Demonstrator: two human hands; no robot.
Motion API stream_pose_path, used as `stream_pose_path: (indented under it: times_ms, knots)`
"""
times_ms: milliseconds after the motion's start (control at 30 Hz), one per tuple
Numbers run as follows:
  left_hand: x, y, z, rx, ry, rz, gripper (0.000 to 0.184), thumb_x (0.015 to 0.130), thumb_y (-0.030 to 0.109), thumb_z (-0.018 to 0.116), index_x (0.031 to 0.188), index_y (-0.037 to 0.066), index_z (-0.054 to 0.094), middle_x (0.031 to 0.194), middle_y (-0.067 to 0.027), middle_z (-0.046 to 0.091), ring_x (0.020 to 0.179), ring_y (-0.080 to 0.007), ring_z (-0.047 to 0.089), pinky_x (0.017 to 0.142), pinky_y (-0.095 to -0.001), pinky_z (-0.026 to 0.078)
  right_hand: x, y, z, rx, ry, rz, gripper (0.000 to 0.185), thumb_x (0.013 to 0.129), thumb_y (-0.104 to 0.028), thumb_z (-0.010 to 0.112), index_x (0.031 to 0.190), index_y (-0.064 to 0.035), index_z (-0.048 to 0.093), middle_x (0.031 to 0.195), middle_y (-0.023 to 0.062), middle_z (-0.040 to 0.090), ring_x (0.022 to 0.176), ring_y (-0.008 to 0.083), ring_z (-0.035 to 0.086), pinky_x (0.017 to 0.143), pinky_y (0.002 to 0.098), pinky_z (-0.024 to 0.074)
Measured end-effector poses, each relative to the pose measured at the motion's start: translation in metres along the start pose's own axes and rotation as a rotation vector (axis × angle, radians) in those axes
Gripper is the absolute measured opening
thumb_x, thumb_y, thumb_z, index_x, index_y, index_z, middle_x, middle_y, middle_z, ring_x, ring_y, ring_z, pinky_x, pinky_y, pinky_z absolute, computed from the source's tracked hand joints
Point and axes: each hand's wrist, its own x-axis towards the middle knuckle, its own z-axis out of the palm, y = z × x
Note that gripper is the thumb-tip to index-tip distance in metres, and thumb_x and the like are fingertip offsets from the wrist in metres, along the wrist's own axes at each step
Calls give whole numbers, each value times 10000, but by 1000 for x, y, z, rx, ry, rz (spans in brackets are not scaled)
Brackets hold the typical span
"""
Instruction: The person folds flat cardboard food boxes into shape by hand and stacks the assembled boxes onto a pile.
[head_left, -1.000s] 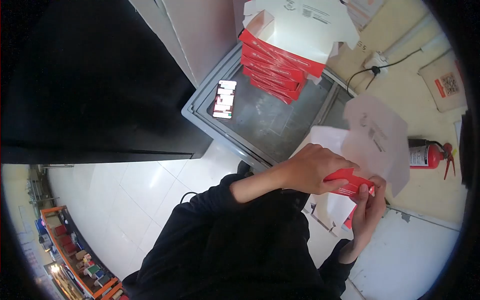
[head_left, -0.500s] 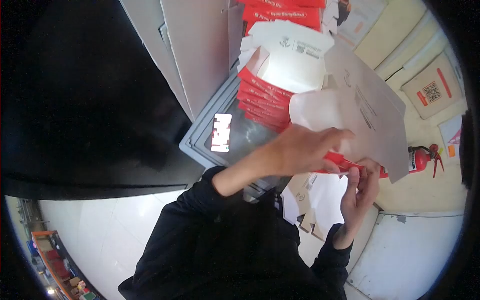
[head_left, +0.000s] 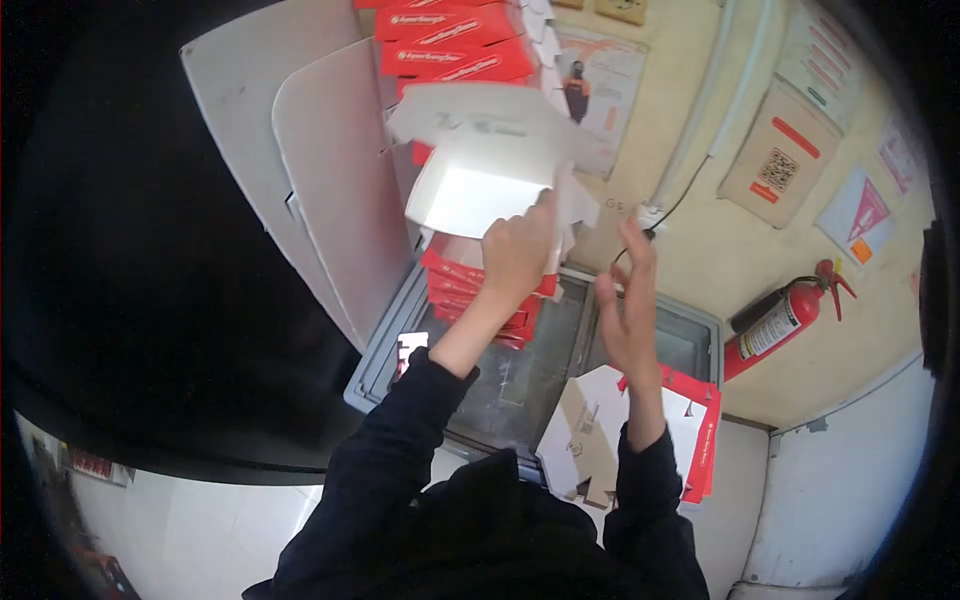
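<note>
A folded white and red box point(head_left: 480, 190) with its lid raised is over a stack of red boxes point(head_left: 465, 290). My left hand point(head_left: 518, 250) is closed on the box's near right edge. Its lid is blurred by motion. To the right, my right hand point(head_left: 630, 310) holds nothing; its fingers are apart and point up. Below that hand, flat unfolded cartons point(head_left: 585, 425) in white, brown and red lie at the counter's near right side.
More red boxes point(head_left: 455, 45) are stacked behind. A phone point(head_left: 412, 350) lies on the grey-framed glass top point(head_left: 510, 400), partly hidden by my left sleeve. A fire extinguisher point(head_left: 780, 325), a cable point(head_left: 685, 190) and posters point(head_left: 780, 155) are along the right wall.
The box has moved left and up, away from in front of the right wall to over the stack. My right hand has let go of it. The view has shifted toward the back stacks.
</note>
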Motion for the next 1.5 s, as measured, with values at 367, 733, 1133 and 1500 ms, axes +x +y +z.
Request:
stream_pose_path:
  times_ms: [367,733,1133,1500]
  knots:
    - [-34,11,97,11,-343,-115,302,960,365,530,914,71,583,681,-122,666,526,-319,653,525,-434,522,-139,24,-71,33,-139,341,480,1023,-283,490,1439,-65,391,1434,177,383,1311,306,423,1020,438,457]
    - [-261,205,9,-903,-746,489,499,815,321,739,1204,36,610,1347,-201,539,1277,-353,508,1019,-476,445,-237,78,-143,-76,196,651,440,1036,-299,485,1376,-20,466,1322,152,488,1264,275,485,975,400,464]
    - [-255,215,43,-973,-1446,72,505,620,388,872,954,32,739,1098,-141,700,1079,-296,634,855,-431,533,-318,93,-227,-41,130,749,358,1044,-298,495,1217,1,589,1163,120,636,1141,219,584,975,345,459]
    - [-261,256,13,-687,-1434,272,424,714,431,811,891,53,735,969,-123,709,980,-331,645,856,-440,504,-354,81,-254,126,-166,902,375,981,-292,605,1239,-19,605,1146,120,665,1043,200,619,929,341,484]
